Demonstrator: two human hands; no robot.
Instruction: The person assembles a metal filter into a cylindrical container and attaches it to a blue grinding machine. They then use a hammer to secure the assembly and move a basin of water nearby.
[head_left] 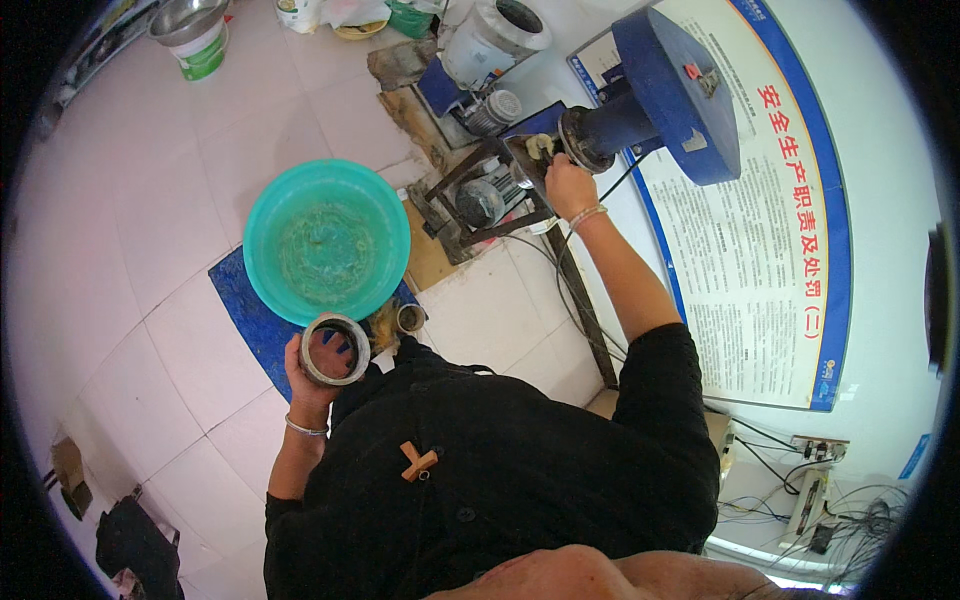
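Note:
My left hand (307,378) is wrapped around a wide grey metal ring (364,355), its fingers visible through the opening. The ring is held beside the near rim of a green plastic basin (260,290) with water in it. Up and to the right, my right hand (570,187) is at the metal mouth of a machine with a large blue hopper (680,100). Its fingers look curled in there, partly hidden, and what they grip I cannot make out. Close to them a pale lump (540,146) lies at the machine's chute.
A motor (482,203) sits on a dark frame under the machine, with a second machine (495,45) behind it. A small metal cup (411,318) stands near the basin on a blue mat (240,310). Cables hang along the wall below a printed board (760,250).

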